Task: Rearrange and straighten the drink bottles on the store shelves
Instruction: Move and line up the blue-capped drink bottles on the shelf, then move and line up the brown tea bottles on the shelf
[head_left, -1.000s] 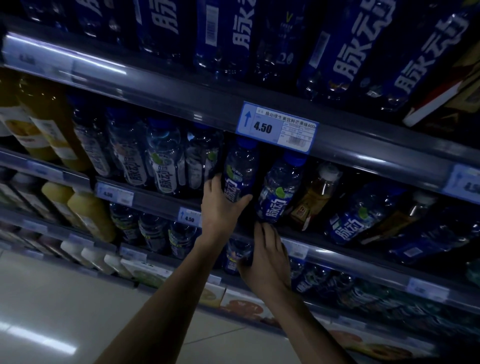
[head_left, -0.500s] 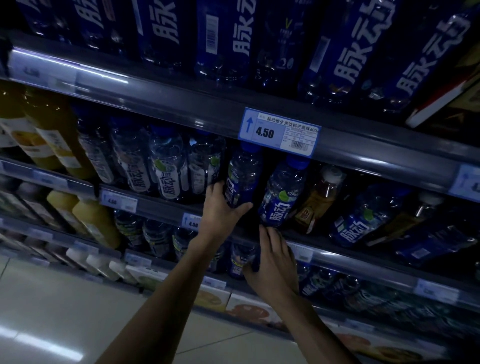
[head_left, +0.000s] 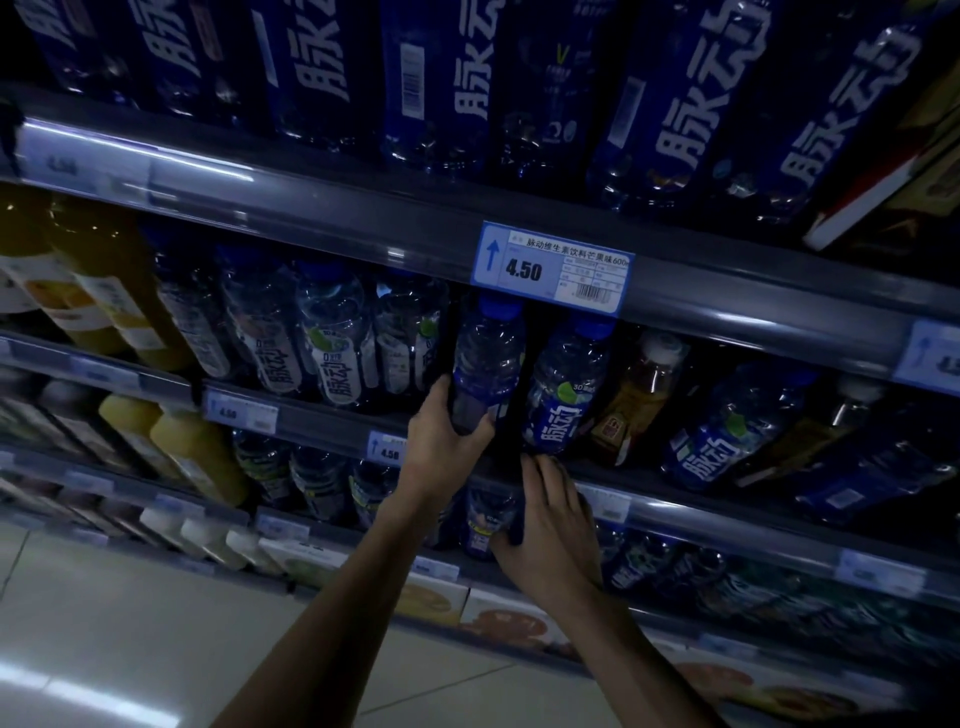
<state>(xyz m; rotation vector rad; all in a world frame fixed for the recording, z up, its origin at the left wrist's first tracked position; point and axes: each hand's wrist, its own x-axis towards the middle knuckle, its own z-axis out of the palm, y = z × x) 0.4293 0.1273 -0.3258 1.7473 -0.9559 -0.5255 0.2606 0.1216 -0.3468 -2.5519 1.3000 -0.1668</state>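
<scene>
Dim store aisle, shelves w/ blue-label drink bottles. Left hand (head_left: 441, 441) is wrapped round the lower part of a blue-capped bottle (head_left: 488, 358) on the middle shelf (head_left: 322, 415), thumb on one side, fingers on the other, clamped on it. Bottle stands roughly upright, label turned away. Just beside it on the right, a 2nd blue bottle (head_left: 563, 395) tilts, label facing out. Right hand (head_left: 553, 514) lies flat w/ fingers spread, fingertips at the shelf edge just below the 2nd bottle; gripping nothing. A 4.50 price tag (head_left: 550, 267) sits on the rail above.
</scene>
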